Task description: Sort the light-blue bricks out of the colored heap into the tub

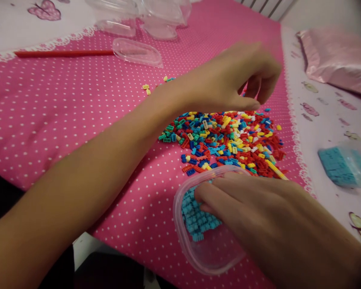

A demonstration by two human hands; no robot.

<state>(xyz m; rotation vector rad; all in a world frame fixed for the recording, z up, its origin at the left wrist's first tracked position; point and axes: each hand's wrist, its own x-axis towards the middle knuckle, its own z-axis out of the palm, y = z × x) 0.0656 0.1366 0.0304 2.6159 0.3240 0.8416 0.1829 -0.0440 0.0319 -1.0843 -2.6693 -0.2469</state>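
Nearest, turquoise bricks [192, 216] sat in a clear tub [178, 212], probably light, stiff and best pinched by their sides. The right hand [252, 204] reached palm-down over its rim, fingers dipped to them, tips hidden, so I couldn't tell their grip. Farther off, the left hand [249, 76] hung bent-wristed above mixed bricks [216, 136], fingers curled; whether they pinched anything, I couldn't tell.

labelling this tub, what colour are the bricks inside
The bricks are turquoise, in the head view.

Bare hands [252, 74], bare slender forearms [105, 160]
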